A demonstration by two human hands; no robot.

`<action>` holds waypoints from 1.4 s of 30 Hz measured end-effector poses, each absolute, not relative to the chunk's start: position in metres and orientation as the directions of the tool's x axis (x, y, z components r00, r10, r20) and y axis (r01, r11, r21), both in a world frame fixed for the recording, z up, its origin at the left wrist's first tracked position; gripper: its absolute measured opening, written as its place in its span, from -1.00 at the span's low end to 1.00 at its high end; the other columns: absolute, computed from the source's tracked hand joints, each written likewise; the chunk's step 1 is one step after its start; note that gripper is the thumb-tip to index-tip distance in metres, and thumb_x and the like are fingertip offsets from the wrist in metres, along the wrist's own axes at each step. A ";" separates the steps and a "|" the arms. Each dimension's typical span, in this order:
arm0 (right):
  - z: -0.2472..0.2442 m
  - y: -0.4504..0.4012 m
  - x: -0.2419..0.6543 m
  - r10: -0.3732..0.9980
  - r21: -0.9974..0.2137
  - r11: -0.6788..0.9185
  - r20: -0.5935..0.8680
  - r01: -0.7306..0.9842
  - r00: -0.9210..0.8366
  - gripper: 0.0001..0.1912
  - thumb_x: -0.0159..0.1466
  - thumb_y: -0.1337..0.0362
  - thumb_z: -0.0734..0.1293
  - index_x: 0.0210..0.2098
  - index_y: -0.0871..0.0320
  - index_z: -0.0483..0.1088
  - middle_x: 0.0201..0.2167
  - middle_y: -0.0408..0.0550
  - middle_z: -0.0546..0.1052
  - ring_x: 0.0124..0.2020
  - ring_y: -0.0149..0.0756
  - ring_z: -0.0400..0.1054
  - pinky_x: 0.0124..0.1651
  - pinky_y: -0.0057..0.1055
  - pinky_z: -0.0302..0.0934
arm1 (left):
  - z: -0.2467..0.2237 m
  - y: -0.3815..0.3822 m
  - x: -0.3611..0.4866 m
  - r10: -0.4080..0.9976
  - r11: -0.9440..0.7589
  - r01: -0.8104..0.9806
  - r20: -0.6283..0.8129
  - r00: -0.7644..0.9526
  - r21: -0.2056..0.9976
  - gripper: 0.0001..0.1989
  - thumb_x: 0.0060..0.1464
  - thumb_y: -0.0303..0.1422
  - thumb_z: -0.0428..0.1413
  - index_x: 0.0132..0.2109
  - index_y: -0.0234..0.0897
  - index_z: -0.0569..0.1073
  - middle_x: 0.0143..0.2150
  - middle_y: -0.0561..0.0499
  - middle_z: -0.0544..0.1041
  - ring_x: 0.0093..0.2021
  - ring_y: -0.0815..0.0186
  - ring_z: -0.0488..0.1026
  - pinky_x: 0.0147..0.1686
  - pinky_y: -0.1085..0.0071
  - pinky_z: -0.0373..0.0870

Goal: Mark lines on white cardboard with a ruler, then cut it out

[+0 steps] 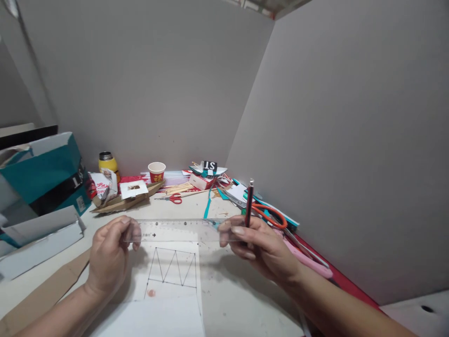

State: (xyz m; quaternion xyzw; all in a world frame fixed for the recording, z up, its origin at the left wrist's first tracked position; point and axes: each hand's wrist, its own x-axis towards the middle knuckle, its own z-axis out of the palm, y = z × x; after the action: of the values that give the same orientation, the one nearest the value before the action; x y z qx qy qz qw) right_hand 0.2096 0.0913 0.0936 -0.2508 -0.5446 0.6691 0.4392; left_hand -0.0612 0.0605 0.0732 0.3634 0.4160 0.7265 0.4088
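Note:
A clear plastic ruler (185,230) spans the space between my two hands, raised over the table. My left hand (110,252) pinches its left end. My right hand (257,245) grips the right end and also has a dark red pencil (249,203) standing upright between its fingers. Beneath the ruler lies a white paper (175,306) with a ruled zigzag of triangles between two lines and dots at the corners. A small reddish smudge shows near the drawing's lower left. The paper's lower part is plain white, perhaps folded over or a second sheet.
Red-handled scissors (175,199), a paper cup (156,172) and a yellow bottle (108,164) stand or lie farther back. Orange-handled scissors (270,214) and a pink tool (308,260) lie right. Left are a teal box (52,171) and a cardboard strip (49,292). Grey walls enclose the table.

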 end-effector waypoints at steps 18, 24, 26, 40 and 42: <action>0.097 0.098 0.205 0.975 -0.944 0.062 0.126 -0.325 -0.180 -0.77 0.10 0.13 0.49 -0.38 0.19 0.60 -0.49 -0.03 0.57 -0.72 -0.64 -0.08 -0.65 -0.54 -0.33 | 0.065 0.063 -0.071 0.983 -0.171 -0.028 0.169 -0.073 0.985 -0.60 0.18 -0.34 -0.02 -0.64 -0.21 0.30 -0.62 0.07 0.34 -0.53 0.32 0.15 -0.46 0.37 0.13; 0.100 0.098 0.204 0.981 -0.959 0.028 0.081 -0.283 -0.175 -0.74 0.04 0.16 0.54 -0.52 0.22 0.49 -0.60 -0.13 0.51 -0.72 -0.63 -0.11 -0.65 -0.54 -0.32 | 0.077 0.062 -0.066 0.992 -0.084 0.028 0.081 0.096 0.996 -0.63 0.17 -0.12 0.07 -0.48 -0.26 0.45 -0.50 0.03 0.43 -0.51 0.36 0.27 -0.47 0.43 0.21; 0.096 0.094 0.201 0.955 -0.979 -0.007 0.054 -0.204 -0.293 -0.74 0.08 0.15 0.53 -0.51 0.22 0.50 -0.61 -0.12 0.50 -0.70 -0.60 -0.08 -0.65 -0.53 -0.29 | 0.082 0.055 -0.056 0.988 -0.017 0.049 0.009 0.157 0.999 -0.59 0.17 -0.04 0.07 -0.43 -0.28 0.50 -0.48 0.01 0.47 -0.57 0.41 0.25 -0.54 0.45 0.20; 0.084 0.068 0.185 0.796 -0.994 0.000 -0.065 0.106 -0.602 -0.70 0.16 0.07 0.46 -0.38 0.23 0.58 -0.56 -0.12 0.51 -0.59 -0.50 0.12 -0.51 -0.52 0.04 | 0.083 0.041 -0.034 0.934 0.234 -0.045 -0.212 0.287 0.971 -0.67 0.05 -0.09 0.25 -0.36 -0.30 0.53 -0.58 -0.02 0.58 -0.60 0.41 0.44 -0.62 0.58 0.20; 0.084 0.066 0.183 0.793 -0.989 0.001 -0.091 0.149 -0.603 -0.76 0.11 0.14 0.48 -0.39 0.22 0.58 -0.56 -0.13 0.49 -0.54 -0.45 0.19 -0.45 -0.49 0.12 | 0.081 0.041 -0.035 0.940 0.244 -0.048 -0.224 0.256 0.969 -0.66 0.05 -0.08 0.25 -0.33 -0.30 0.52 -0.54 -0.05 0.60 -0.58 0.39 0.48 -0.64 0.59 0.18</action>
State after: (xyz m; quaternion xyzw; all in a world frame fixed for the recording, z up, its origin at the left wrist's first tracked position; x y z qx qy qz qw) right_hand 0.1833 0.0657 0.0840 -0.3589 -0.6562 0.6090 0.2641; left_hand -0.0352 0.0411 0.0814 0.4755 0.4691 0.3898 0.6340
